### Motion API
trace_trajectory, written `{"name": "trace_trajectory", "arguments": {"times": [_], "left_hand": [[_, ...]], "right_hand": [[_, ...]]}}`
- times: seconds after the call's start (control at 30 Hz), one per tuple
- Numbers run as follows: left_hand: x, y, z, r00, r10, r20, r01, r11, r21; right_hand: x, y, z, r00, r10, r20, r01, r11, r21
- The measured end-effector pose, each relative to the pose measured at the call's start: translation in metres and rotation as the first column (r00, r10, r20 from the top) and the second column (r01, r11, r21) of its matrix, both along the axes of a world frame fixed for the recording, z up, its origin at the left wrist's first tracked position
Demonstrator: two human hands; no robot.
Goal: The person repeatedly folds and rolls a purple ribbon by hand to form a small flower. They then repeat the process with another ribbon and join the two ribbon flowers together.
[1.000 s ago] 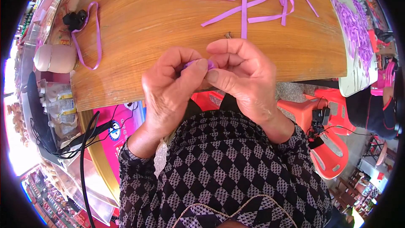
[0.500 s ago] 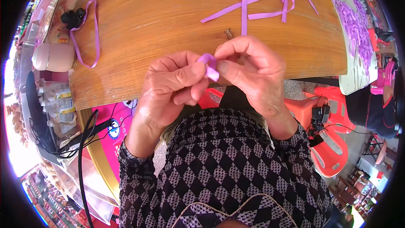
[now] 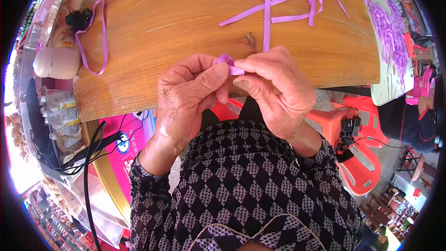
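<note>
A narrow purple ribbon (image 3: 224, 59) is bent into a small loop between my hands, above the table's near edge. My left hand (image 3: 193, 83) is closed, pinching the loop between thumb and fingers. At the loop's short, folded end, the bent fingers of my right hand (image 3: 278, 90) hold the ribbon by the index fingertip; the right thumb stands slightly apart below. A long purple strip (image 3: 267, 18) runs down the table and disappears behind my right hand. Whether it joins the loop is hidden.
More purple ribbons (image 3: 251, 15) lie across the far side of the wooden table (image 3: 153, 42). At left are a ribbon loop (image 3: 105, 42), a black object (image 3: 79, 19) and a pale rounded object (image 3: 57, 62). A ribbon pile (image 3: 392, 32) covers a white table at right, near orange stools (image 3: 360, 169).
The right thumb has come away from the ribbon and dropped lower, while the right index finger stays at it. The ribbon's short end now points more to the right.
</note>
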State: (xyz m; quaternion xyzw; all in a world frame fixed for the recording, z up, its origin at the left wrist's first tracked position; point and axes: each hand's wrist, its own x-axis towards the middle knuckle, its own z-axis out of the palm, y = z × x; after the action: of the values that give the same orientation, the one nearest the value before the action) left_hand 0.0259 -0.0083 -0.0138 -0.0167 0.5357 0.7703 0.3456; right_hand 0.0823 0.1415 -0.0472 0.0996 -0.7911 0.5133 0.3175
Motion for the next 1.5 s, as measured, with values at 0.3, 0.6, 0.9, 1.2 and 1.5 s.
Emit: {"name": "trace_trajectory", "arguments": {"times": [0.3, 0.6, 0.9, 1.2, 1.5], "left_hand": [[0.001, -0.001, -0.003, 0.998, -0.014, -0.064, 0.008, 0.995, -0.096], [0.000, -0.003, -0.001, 0.961, -0.127, -0.245, 0.087, 0.982, -0.170], [-0.002, -0.005, 0.002, 0.958, -0.237, -0.160, 0.245, 0.969, 0.032], [-0.006, -0.017, 0.010, 0.771, 0.166, -0.615, -0.285, 0.953, -0.101], [-0.013, -0.014, 0.007, 0.225, -0.566, -0.793, -0.106, 0.795, -0.597]], "right_hand": [[-0.003, 0.007, -0.004, 0.992, -0.014, -0.125, 0.038, 0.980, 0.194], [-0.003, 0.009, -0.004, 0.933, 0.313, 0.180, -0.201, 0.864, -0.463], [-0.002, 0.014, 0.003, 0.788, 0.575, 0.221, -0.150, 0.527, -0.836], [0.003, 0.025, 0.009, 0.704, 0.654, 0.278, -0.115, 0.491, -0.864], [0.000, 0.030, 0.028, 0.696, 0.583, 0.418, -0.194, 0.714, -0.673]]}}
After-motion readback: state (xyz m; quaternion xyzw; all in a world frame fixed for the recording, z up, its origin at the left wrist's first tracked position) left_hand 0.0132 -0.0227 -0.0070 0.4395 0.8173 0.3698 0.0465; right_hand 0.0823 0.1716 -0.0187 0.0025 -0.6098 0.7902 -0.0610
